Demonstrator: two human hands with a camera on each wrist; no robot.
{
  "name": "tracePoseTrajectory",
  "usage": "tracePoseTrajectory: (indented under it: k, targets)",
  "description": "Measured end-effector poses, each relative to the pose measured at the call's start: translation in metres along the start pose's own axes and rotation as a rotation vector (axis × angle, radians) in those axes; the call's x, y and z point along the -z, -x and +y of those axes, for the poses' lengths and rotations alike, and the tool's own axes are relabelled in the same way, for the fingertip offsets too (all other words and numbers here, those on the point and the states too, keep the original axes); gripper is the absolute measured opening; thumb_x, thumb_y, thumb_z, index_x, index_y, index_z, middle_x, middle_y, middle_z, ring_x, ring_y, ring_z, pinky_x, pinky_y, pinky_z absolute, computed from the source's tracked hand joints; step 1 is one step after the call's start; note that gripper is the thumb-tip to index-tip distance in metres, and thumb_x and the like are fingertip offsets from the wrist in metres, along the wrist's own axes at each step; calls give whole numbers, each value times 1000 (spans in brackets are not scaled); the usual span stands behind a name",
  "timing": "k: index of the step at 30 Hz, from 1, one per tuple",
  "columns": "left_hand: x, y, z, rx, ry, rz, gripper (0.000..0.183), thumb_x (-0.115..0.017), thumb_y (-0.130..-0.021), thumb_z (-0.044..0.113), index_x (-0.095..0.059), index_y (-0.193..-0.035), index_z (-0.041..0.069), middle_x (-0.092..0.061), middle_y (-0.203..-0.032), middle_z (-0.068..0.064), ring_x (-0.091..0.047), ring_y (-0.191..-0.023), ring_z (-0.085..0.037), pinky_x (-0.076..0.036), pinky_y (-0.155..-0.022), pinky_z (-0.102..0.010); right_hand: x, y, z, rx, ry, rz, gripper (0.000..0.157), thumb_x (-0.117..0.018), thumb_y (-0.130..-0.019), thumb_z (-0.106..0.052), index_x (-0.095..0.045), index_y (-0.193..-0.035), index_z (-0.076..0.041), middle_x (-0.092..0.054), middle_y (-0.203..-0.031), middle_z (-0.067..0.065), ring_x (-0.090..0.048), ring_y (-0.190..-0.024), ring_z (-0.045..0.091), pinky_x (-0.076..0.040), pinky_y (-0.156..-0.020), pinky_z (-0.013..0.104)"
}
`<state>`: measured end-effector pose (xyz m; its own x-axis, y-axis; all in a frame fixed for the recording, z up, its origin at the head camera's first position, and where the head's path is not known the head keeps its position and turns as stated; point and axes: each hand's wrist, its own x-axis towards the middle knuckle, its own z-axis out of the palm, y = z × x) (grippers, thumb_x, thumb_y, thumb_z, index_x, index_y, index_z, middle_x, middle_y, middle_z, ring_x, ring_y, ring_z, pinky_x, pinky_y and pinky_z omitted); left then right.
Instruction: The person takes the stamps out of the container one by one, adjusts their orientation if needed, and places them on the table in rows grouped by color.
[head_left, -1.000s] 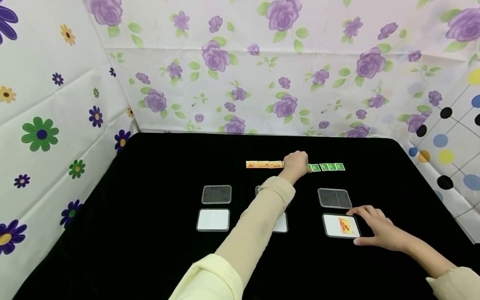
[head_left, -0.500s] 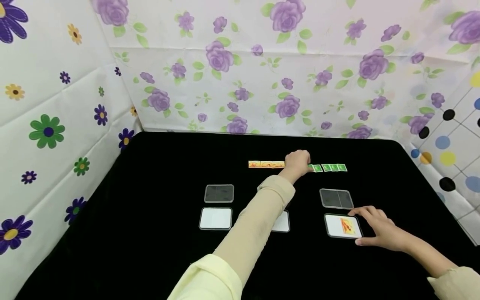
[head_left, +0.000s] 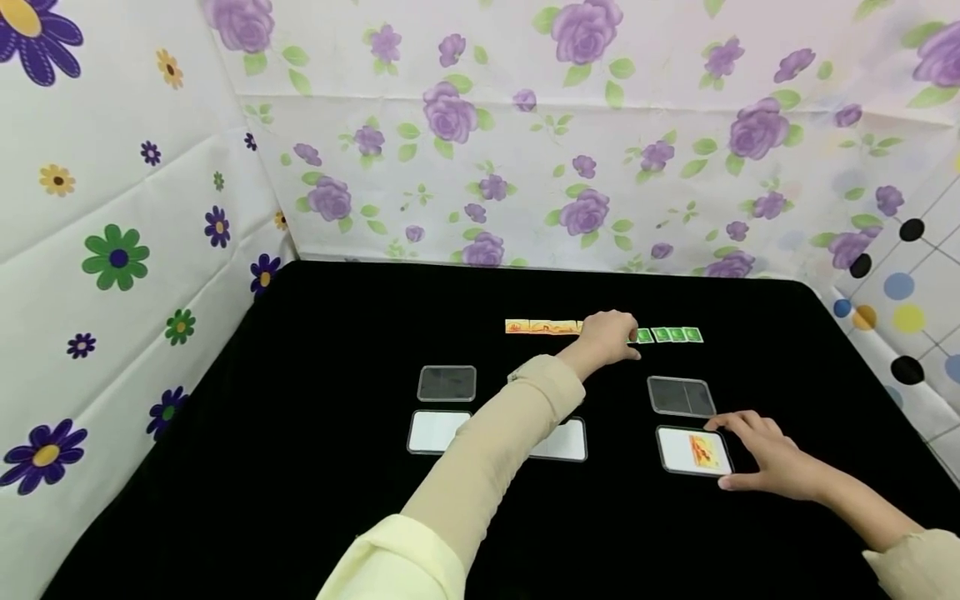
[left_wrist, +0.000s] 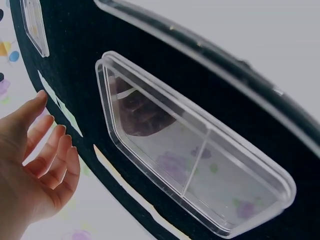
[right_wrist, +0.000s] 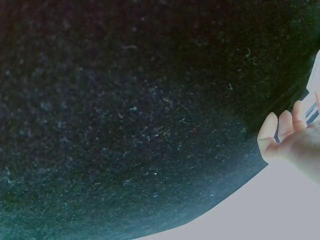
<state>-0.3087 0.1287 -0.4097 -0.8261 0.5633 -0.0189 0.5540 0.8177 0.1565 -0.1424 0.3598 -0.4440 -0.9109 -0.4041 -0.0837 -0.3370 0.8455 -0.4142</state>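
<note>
My left hand reaches over the far part of the table, between a row of orange picture cards and a row of green picture cards. Its fingers bend loosely, thumb apart, and nothing shows between them in the left wrist view. With thumb and index finger, my right hand holds the right end of a shallow clear plastic box. White lining and one orange card lie inside that box. The right wrist view shows only some fingertips at its edge.
Two more white-lined boxes, left and middle, sit in the near row; my left forearm partly covers the middle one. Behind stand clear divided trays, left, right and middle. Black cloth covers the table.
My left hand has shifted slightly right along the cards, and its thumb now stands out from the fingers. My right hand stays at its box. The head view has turned slightly.
</note>
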Motion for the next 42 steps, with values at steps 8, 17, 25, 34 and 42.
tracePoseTrajectory:
  k: [8, 17, 25, 34, 42]
  targets:
    - [-1, 11, -5, -51, 32, -17, 25, -67, -85, 41, -67, -104, 24, -66, -104, 11, -60, -84, -4, -47, -75, -21, 0, -1, -1, 4, -19, -7, 69, -80, -71, -37, -43, -124, -13, -42, -126, 27, -41, -104, 42, -40, -68, 55]
    - [1, 20, 4, -123, 7, -20, 24, -65, -86, 43, -68, -103, 25, -65, -104, 13, -59, -83, -3, -48, -72, -20, 1, -2, -1, -10, -25, -1, 70, -82, -69, -34, -43, -123, -13, -42, -125, 28, -41, -105, 44, -39, -70, 59]
    - [2, 36, 32, -296, 30, -50, 24, -64, -87, 43, -68, -104, 26, -65, -98, 15, -56, -82, 4, -44, -68, -14, 0, -2, -1, -8, -32, -4, 70, -82, -68, -33, -43, -122, -12, -42, -124, 28, -41, -104, 45, -40, -69, 59]
    - [-3, 49, 73, -329, 6, -128, 25, -65, -85, 46, -68, -105, 31, -63, -101, 20, -55, -86, 9, -41, -70, -7, -2, -2, 0, -12, -45, -15, 73, -83, -67, -33, -43, -124, -8, -40, -123, 28, -38, -105, 45, -38, -70, 63]
    - [-20, 56, 95, -320, -101, -115, 30, -66, -83, 50, -65, -109, 36, -59, -104, 23, -55, -91, 9, -44, -77, -9, -2, -1, 2, 11, -63, -12, 78, -83, -67, -32, -42, -126, -2, -39, -124, 28, -37, -105, 44, -38, -70, 62]
